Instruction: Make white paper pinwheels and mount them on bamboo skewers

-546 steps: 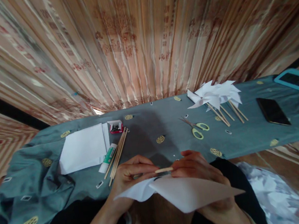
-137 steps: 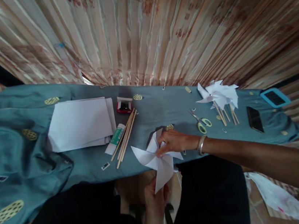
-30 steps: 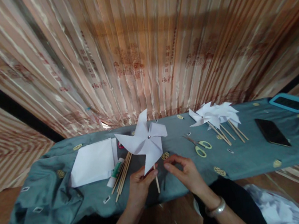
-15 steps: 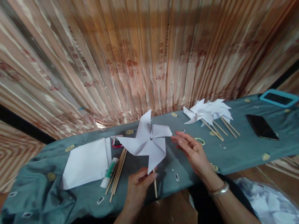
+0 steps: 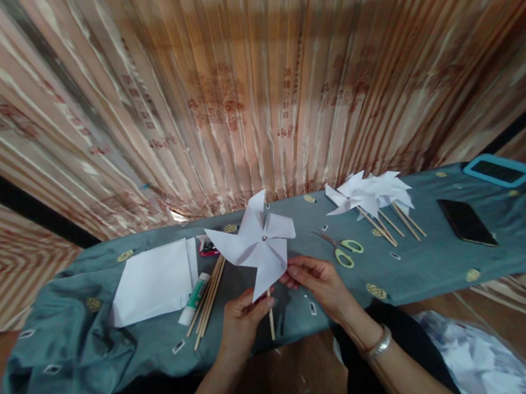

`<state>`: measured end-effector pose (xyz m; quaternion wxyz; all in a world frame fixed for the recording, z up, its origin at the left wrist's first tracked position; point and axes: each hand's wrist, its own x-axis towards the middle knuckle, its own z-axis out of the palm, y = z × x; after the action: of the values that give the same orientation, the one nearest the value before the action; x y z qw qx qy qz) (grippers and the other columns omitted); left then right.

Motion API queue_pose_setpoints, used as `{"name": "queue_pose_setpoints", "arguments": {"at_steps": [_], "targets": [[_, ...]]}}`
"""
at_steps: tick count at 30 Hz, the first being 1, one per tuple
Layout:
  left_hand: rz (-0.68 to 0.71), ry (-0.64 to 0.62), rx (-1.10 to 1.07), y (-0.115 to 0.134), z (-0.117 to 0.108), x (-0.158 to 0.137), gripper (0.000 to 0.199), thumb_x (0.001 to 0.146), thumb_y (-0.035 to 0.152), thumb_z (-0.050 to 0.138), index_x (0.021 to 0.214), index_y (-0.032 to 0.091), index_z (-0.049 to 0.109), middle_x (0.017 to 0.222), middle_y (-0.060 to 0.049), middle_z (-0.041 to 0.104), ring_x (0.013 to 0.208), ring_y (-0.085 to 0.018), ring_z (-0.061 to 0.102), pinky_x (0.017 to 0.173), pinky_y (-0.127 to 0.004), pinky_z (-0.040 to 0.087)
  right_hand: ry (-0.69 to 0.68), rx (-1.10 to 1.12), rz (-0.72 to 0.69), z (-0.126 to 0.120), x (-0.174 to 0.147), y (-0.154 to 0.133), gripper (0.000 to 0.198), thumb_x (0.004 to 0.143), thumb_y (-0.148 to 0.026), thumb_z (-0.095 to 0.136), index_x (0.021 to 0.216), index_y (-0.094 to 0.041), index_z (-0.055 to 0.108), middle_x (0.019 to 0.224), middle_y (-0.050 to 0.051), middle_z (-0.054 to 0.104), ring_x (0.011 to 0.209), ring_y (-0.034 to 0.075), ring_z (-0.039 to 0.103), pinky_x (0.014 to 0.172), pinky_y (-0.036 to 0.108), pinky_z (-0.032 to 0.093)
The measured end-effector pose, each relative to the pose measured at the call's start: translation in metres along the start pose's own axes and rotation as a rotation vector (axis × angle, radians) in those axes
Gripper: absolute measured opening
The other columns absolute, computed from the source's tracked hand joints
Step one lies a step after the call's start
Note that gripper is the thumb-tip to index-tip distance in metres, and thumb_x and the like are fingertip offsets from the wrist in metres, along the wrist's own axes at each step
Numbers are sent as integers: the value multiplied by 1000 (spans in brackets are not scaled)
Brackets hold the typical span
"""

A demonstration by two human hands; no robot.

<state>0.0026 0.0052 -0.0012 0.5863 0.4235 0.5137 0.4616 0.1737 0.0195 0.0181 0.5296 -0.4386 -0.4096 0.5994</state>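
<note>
A white paper pinwheel (image 5: 253, 251) with a silvery pin at its centre is held upright over the near edge of the table. My left hand (image 5: 240, 321) is closed around its thin wooden stick, just below the blades. From the right, my right hand (image 5: 322, 285) pinches the lower right blade between thumb and fingers; the fingertips are partly hidden behind the paper. Scissors (image 5: 341, 248) with yellow-green handles lie right of the pinwheel. To its left are a bundle of wooden sticks (image 5: 209, 301) and a green-and-white glue stick (image 5: 194, 298).
A stack of white paper (image 5: 151, 283) lies at left, near a small red box (image 5: 207, 245) of dark bits. Several pinwheels (image 5: 369, 196) lie at back right, with a black phone (image 5: 466, 222) and a blue-framed device (image 5: 500, 170) beyond. A plastic bag (image 5: 481, 349) of paper sits on the floor.
My right hand has moved left and down from beside the pinwheel to its lower right blade, uncovering the scissors. The pinwheel has turned slightly; my left hand keeps its hold.
</note>
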Motion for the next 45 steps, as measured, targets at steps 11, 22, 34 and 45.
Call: {"name": "queue_pose_setpoints", "arguments": {"at_steps": [11,22,34,45], "targets": [[-5,29,18,5,-1,-1,24,54,32,81,75,20,80,79,-7,77,75,-23,69,75,-32,55,163,-118,-137,-27,-3,-17,32,70,-50,75,75,-19,74,62,3,70,55,12,58,53,25,46],[13,-28,34,2,0,-3,22,56,30,81,76,22,80,78,-5,77,73,-20,68,70,-28,54,224,-46,-127,-30,8,-12,44,59,-39,85,98,-24,71,74,-1,74,70,15,66,70,29,52],[53,-51,60,4,-4,-1,20,60,32,79,77,21,80,81,-6,77,79,-22,68,79,-31,53,-187,132,176,6,-15,0,38,62,-37,85,92,-18,72,69,2,72,54,9,60,52,21,44],[23,-64,79,1,-2,-5,21,58,31,80,77,22,80,76,-5,75,71,-19,66,69,-28,52,288,-35,-141,-45,5,-14,38,58,-40,86,90,-24,74,87,5,76,82,18,67,75,31,52]]}}
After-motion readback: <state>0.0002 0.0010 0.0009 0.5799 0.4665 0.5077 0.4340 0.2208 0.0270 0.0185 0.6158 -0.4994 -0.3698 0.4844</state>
